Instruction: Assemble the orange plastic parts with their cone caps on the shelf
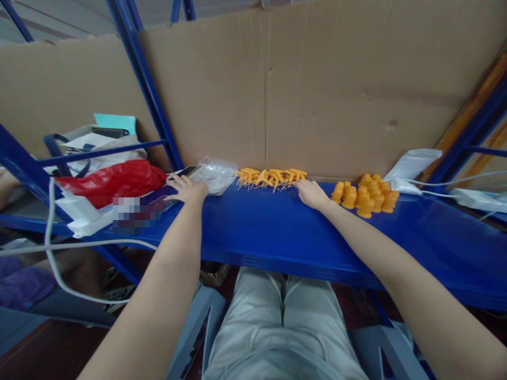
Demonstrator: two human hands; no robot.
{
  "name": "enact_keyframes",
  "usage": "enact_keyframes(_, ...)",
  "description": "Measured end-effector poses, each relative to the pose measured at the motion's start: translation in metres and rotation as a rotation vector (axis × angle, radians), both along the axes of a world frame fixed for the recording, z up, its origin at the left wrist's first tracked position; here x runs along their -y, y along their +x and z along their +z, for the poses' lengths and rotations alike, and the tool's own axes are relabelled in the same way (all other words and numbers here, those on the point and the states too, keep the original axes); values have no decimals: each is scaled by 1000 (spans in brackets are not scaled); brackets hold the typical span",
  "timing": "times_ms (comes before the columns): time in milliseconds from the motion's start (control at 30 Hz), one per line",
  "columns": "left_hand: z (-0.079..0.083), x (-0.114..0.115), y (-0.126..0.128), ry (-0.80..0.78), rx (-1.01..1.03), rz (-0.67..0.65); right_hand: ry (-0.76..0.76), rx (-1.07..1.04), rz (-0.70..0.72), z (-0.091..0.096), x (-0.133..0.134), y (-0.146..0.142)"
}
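Head view: the left hand (187, 189), splayed and ungripping, is lying by a clear bag (218, 177); the right hand (312, 194), its grip unclear to me, is meeting chained orange pieces (276, 176) between both hands; rightward, orange figures (363, 199) are standing grouped, seemingly unjoined.

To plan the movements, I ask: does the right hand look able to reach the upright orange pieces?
Probably yes: the right hand is close to the upright orange pieces, with nothing visible between them.

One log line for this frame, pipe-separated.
left hand: fingers spread, by clear plastic | right hand: at right end of orange pieces | orange figures: clustered on blue shelf
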State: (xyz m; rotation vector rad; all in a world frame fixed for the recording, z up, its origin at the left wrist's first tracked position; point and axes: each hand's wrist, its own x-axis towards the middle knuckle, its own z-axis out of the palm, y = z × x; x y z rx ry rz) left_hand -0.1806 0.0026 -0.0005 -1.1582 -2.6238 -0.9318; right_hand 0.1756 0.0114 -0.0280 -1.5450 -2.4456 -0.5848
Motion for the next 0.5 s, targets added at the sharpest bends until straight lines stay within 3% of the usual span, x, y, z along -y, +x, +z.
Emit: enact_keyframes(500, 1, 12, -8, 55, 28, -52, -1, -11, 0, -2, -3, 1)
